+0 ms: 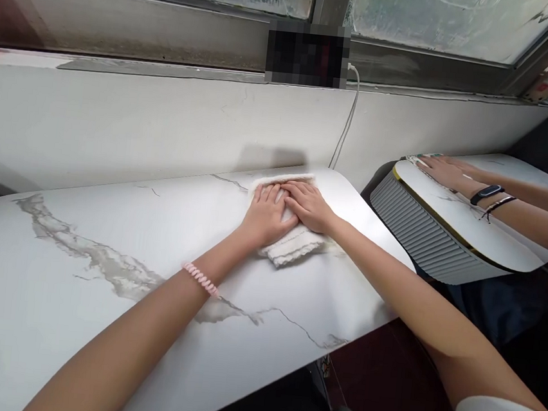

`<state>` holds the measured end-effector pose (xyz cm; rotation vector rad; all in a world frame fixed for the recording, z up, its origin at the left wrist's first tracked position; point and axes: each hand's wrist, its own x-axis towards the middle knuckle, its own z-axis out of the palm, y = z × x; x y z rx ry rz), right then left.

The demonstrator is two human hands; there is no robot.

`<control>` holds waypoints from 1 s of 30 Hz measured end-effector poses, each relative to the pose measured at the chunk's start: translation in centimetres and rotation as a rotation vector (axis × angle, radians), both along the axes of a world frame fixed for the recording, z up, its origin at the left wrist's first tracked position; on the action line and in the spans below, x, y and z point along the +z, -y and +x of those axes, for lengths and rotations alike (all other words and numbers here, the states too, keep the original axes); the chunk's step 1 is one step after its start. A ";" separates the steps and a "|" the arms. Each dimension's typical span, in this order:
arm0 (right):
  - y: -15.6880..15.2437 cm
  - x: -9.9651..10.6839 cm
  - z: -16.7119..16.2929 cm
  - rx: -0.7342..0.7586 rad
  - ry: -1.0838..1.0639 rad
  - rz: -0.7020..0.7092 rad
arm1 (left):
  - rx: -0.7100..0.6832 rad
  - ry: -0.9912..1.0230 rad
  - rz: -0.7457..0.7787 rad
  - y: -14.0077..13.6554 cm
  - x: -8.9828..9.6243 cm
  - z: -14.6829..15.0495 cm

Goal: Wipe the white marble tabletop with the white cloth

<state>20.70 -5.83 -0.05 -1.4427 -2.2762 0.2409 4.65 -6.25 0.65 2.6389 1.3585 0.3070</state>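
Observation:
A folded white cloth (293, 249) lies on the white marble-patterned table (170, 221), toward its far right corner. Pressed flat on the cloth is my left hand (267, 218), fingers stretched forward; a pink coiled band (200, 279) circles that wrist. My right hand (309, 205) also rests flat on the cloth, close against the left with the thumbs meeting. Both hands cover much of the cloth, whose front folded edge and far edge show around them.
To the right, another person's hands (445, 170) press a cloth on a second marble-patterned table (449, 196) with a ribbed side. A blurred dark object (307, 57) stands on the sill, with a white cable (349, 119) hanging from it. A white wall (141, 121) runs behind the table.

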 end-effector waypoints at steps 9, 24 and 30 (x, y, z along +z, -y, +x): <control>-6.9 -0.3 -0.3 -0.133 -0.033 0.036 | 0.002 0.027 0.040 -7.0 -0.2 0.3; -6.4 0.2 -0.2 -0.139 0.076 -0.061 | 0.087 -0.015 0.048 -6.4 -0.6 0.9; -1.0 0.3 1.0 -0.064 0.099 -0.120 | 0.082 0.000 0.001 -0.1 0.2 1.6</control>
